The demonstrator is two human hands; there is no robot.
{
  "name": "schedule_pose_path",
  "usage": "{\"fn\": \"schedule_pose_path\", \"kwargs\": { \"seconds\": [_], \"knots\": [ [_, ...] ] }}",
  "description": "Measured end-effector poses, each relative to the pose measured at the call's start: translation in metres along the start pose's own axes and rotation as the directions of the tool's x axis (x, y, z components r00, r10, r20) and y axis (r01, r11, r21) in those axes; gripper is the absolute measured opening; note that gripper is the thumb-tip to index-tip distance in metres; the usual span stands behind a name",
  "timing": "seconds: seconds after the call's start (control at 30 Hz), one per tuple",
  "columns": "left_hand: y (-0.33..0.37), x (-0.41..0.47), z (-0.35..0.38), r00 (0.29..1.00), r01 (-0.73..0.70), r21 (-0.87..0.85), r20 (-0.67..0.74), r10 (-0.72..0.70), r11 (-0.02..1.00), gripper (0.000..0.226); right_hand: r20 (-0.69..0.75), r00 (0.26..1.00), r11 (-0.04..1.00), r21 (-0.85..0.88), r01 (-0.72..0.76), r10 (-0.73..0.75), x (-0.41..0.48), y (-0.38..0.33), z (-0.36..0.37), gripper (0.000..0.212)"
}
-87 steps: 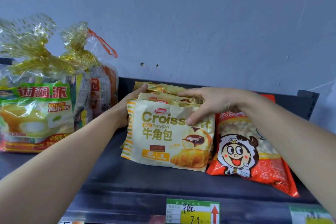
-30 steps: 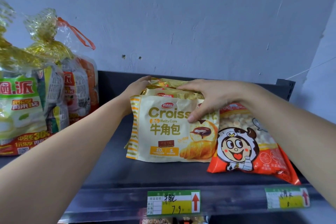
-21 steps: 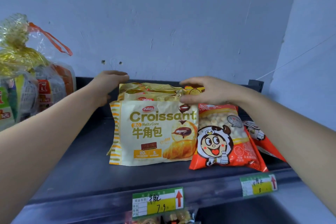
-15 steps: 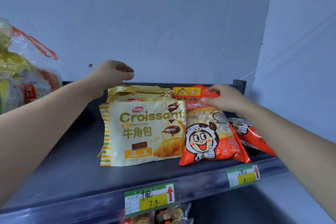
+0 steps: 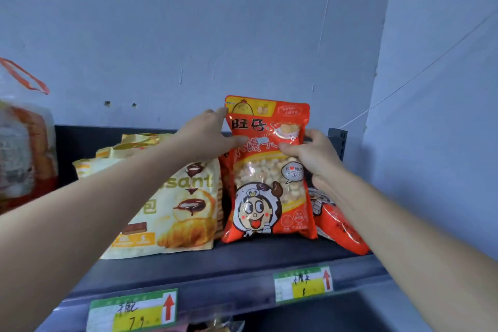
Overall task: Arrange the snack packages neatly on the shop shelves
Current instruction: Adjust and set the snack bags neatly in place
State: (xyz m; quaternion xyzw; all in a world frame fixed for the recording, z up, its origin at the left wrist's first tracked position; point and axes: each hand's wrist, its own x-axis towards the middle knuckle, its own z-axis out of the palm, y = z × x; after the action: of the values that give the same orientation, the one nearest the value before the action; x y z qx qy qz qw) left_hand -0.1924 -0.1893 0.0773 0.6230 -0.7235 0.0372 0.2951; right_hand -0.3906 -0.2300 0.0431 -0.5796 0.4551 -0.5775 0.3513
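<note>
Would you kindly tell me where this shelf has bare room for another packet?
Bare shelf runs in front of the croissant packets and the upright red packet, behind the price labels. A narrower gap separates the bread bags from the croissant packets. Crowded at right: the left hand and right hand hold that packet, a second red packet lies beside it.

On the dark metal shelf [image 5: 242, 259], croissant packs [image 5: 172, 213] are leaned just beside an upright red snack bag [image 5: 269, 183]; a second red bag [image 5: 339, 224] is laid rightward.
</note>
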Motion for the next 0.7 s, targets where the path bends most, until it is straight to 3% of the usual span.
{"fn": "schedule_pose_path", "kwargs": {
  "seconds": [0.07,0.13,0.17,0.23,0.27,0.33,0.37,0.43,0.5,0.53,0.57,0.63,0.7],
  "knots": [
    [0.015,0.008,0.010,0.995,0.089,-0.129,-0.033,-0.094,0.988,0.103,-0.033,0.994,0.991,0.080,0.110,-0.107,0.009,-0.001,-0.012,0.046],
    [0.029,0.014,0.018,0.979,0.198,-0.423,0.032,-0.203,0.884,0.108,-0.024,0.987,0.979,0.129,0.159,-0.157,0.013,-0.001,-0.021,0.046],
    [0.034,0.015,0.020,0.969,0.240,-0.563,0.094,-0.228,0.790,0.095,0.007,0.987,0.979,0.133,0.156,-0.158,0.017,-0.001,-0.026,0.045],
    [0.040,0.018,0.026,0.957,0.287,-0.693,0.183,-0.223,0.662,0.042,0.105,0.986,0.987,0.116,0.113,-0.126,0.025,0.001,-0.039,0.037],
    [0.042,0.018,0.028,0.955,0.295,-0.697,0.193,-0.225,0.653,0.027,0.132,0.987,0.993,0.088,0.083,-0.094,0.029,0.004,-0.046,0.034],
    [0.045,0.019,0.031,0.953,0.300,-0.688,0.191,-0.234,0.660,0.023,0.064,0.998,0.989,-0.140,0.038,-0.030,0.035,0.011,-0.063,0.048],
    [0.045,0.020,0.032,0.952,0.305,-0.679,0.192,-0.240,0.668,0.023,0.002,1.000,0.939,-0.343,0.010,-0.010,0.040,0.018,-0.074,0.057],
    [0.047,0.020,0.032,0.943,0.331,-0.662,0.222,-0.246,0.672,0.022,-0.033,0.992,0.688,-0.717,-0.109,0.124,0.049,0.038,-0.097,0.066],
    [0.048,0.020,0.029,0.936,0.350,-0.643,0.252,-0.244,0.681,0.023,-0.032,0.933,0.391,-0.902,-0.181,0.358,0.049,0.052,-0.113,0.076],
    [0.048,0.020,0.028,0.936,0.352,-0.635,0.259,-0.240,0.687,0.024,-0.053,0.890,0.308,-0.928,-0.212,0.453,0.046,0.058,-0.117,0.078],
    [0.047,0.020,0.027,0.935,0.354,-0.633,0.265,-0.237,0.688,0.026,-0.064,0.852,0.277,-0.931,-0.239,0.520,0.044,0.062,-0.119,0.078],
    [0.046,0.020,0.026,0.934,0.354,-0.635,0.275,-0.228,0.686,0.030,-0.083,0.804,0.314,-0.893,-0.322,0.588,0.048,0.073,-0.124,0.081],
    [0.045,0.019,0.025,0.939,0.340,-0.644,0.271,-0.212,0.685,0.027,-0.139,0.777,0.287,-0.878,-0.383,0.614,0.066,0.097,-0.138,0.106]
  ]
}}
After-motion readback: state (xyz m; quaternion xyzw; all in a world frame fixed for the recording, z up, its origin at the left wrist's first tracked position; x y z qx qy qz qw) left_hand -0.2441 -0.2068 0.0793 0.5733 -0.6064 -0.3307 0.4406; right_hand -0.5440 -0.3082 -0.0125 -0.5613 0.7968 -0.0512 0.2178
